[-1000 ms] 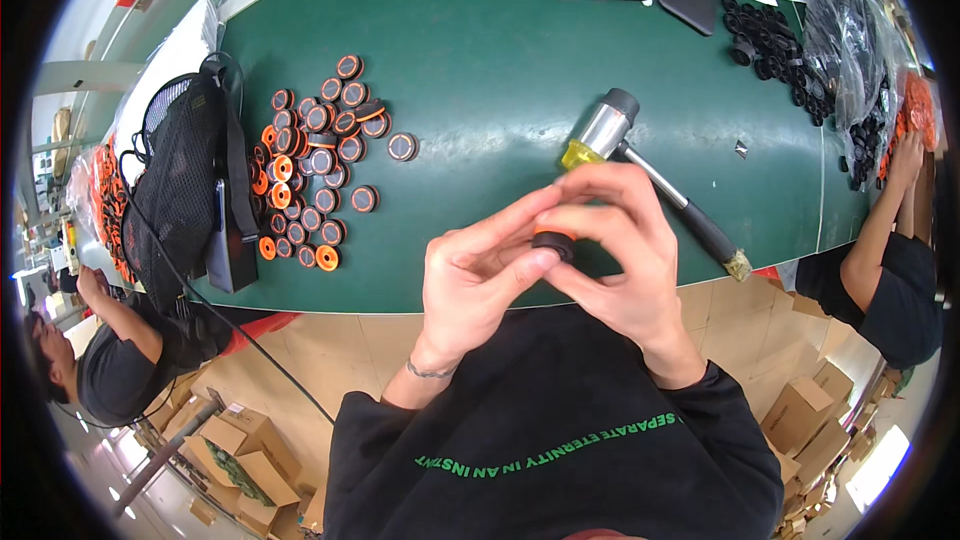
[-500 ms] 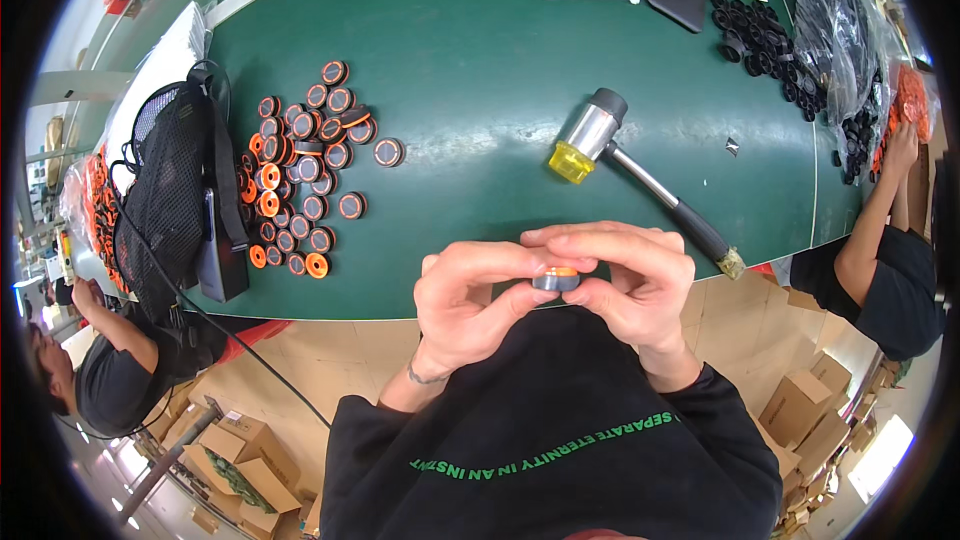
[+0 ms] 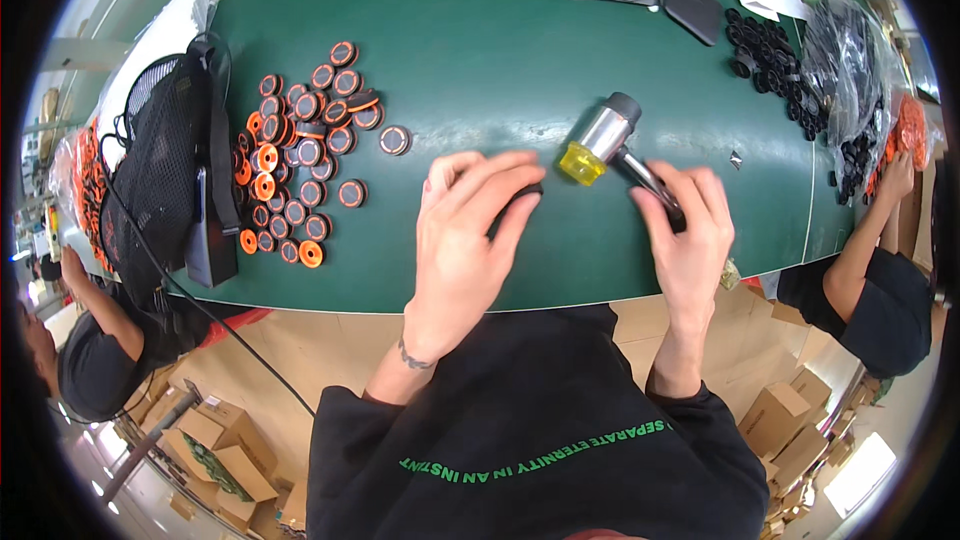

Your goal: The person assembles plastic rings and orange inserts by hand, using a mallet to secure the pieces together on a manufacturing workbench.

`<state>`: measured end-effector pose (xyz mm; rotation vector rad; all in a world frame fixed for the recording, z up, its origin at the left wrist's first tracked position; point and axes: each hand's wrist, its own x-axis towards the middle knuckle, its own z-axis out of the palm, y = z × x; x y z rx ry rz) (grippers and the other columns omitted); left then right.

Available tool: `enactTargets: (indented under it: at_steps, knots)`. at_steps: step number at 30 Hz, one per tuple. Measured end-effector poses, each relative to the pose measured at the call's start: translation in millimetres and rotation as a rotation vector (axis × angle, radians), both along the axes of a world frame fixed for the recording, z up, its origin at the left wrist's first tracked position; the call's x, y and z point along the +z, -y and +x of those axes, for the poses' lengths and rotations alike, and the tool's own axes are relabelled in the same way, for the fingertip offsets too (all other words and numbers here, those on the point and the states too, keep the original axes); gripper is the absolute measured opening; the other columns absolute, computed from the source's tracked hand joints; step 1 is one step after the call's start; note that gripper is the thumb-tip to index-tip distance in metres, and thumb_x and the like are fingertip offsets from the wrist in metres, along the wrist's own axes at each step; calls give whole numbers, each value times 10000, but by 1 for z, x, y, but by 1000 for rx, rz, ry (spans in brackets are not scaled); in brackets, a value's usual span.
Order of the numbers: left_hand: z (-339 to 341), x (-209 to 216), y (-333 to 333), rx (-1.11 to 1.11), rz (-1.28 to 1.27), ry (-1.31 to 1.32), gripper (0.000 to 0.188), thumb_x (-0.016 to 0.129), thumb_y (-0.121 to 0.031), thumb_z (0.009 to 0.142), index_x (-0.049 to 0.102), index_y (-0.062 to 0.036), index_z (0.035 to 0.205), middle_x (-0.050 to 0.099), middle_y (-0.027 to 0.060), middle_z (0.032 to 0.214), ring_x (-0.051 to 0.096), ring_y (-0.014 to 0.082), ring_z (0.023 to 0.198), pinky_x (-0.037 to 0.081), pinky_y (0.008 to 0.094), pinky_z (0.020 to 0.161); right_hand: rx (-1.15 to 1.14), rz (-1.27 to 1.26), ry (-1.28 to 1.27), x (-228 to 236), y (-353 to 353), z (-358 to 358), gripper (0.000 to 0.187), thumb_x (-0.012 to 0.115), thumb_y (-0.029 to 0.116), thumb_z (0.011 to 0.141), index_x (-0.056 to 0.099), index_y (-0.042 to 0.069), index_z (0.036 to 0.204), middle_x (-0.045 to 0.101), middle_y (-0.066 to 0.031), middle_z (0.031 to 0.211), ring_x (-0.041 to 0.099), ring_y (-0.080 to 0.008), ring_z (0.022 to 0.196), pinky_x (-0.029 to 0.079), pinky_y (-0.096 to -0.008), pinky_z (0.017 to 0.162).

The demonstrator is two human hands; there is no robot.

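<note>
Black mesh bag (image 3: 160, 175) lies at the far left of the green counter (image 3: 480, 50), with a cluster of orange-and-black round caps (image 3: 300, 165) just beside it. Left hand (image 3: 465, 240) rests on the counter, fingers (image 3: 500, 185) pressed down on a small black round part (image 3: 527, 192). Right hand (image 3: 690, 240) has its fingers wrapped around the black handle of a mallet (image 3: 605, 135), whose metal head with yellow face lies on the counter between the hands.

Single head-worn fisheye, looking steeply down, close over green table (image 3: 480, 60).
</note>
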<state>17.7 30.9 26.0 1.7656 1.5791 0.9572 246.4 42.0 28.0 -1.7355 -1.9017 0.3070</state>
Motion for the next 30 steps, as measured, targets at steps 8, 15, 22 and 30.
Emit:
enactTargets:
  at_steps: [8, 15, 22, 30]
  knots:
    - [-14, -4, 9, 90, 100, -161, 682, 872, -101, 758, 620, -40, 1389, 637, 100, 1398, 581, 303, 1189, 494, 417, 977, 160, 74, -138, 26, 7, -11, 334, 769, -42, 850, 726, -13, 1180, 627, -107, 799, 596, -227, 625, 491, -311, 595]
    - [-22, -10, 17, 88, 92, -86, 1054, 903, 15, 665, 396, -61, 1586, 666, 98, 1368, 621, 270, 1149, 530, 366, 897, 464, 27, 94, 49, 1, -35, 524, 792, -55, 771, 731, 49, 1281, 483, -38, 705, 523, -168, 531, 444, -322, 493]
    - [-23, -8, 17, 75, 88, -13, 1017, 865, 41, 681, 398, -37, 1582, 669, 110, 1316, 606, 323, 1151, 492, 422, 996, 428, 31, 22, 45, 1, -35, 542, 775, -64, 795, 716, 65, 1318, 468, -43, 694, 504, -165, 523, 438, -320, 494]
    - [-24, -10, 14, 66, 108, -59, 1022, 879, 33, 689, 387, -47, 1582, 699, 86, 1307, 624, 260, 1106, 525, 361, 877, 442, -89, 91, 46, 5, -35, 566, 780, -34, 800, 712, 116, 1342, 455, -41, 686, 496, -166, 514, 446, -354, 498]
